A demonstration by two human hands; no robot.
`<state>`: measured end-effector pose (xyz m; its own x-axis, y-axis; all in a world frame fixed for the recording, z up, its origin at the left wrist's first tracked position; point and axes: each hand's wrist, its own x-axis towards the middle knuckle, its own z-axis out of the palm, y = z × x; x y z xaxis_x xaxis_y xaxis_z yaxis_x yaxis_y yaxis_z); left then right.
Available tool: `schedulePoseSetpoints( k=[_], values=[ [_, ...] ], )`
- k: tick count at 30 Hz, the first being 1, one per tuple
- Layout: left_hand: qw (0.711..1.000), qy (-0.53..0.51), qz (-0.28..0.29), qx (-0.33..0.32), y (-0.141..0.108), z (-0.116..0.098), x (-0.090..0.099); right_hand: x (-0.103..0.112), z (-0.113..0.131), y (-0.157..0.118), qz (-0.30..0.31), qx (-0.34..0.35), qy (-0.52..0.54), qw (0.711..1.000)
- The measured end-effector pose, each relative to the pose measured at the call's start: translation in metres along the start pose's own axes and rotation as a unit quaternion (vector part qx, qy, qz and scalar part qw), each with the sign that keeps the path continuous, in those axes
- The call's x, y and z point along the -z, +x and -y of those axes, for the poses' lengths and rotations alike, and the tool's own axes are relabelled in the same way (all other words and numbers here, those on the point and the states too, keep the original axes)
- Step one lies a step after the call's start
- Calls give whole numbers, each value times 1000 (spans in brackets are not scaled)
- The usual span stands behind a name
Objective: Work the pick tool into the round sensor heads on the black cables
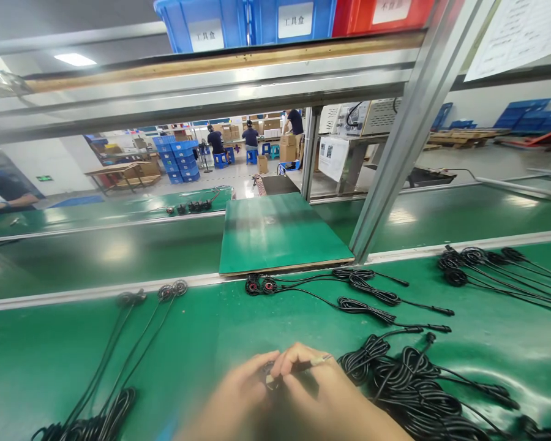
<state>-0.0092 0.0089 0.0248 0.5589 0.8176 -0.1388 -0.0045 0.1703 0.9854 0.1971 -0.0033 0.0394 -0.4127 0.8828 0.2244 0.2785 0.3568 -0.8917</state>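
Note:
Both hands meet low in the middle of the view, over the green bench top. Between finger and thumb, my left hand grips a small dark round part, largely covered by the fingers. My right hand is closed around a thin dark rod-like piece with a pale end; its kind is unclear. The right fingertips touch or nearly touch the round part. Just right of that hand lies a heap of coiled black cables with connectors. Beyond the hands, round cable heads with red centres rest on the bench.
More cables with round heads lie at left and far right. A green board bridges the conveyor channel behind the bench. A metal post and overhead shelf with blue bins stand ahead. Several people are in the background.

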Motion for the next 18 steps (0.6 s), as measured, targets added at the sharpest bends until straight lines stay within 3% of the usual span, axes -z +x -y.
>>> schedulePoseSetpoints(
  k=[8,13,18],
  values=[
    [1000,3,13,-21,1,-11,-6,-12,7,3,-60,-34,-115,991],
    [997,-69,-37,28,4,-1,-5,-21,-4,3,-80,-25,20,996],
    [992,-112,-51,21,5,18,2,-2,5,3,-124,-27,123,984]
  ],
)
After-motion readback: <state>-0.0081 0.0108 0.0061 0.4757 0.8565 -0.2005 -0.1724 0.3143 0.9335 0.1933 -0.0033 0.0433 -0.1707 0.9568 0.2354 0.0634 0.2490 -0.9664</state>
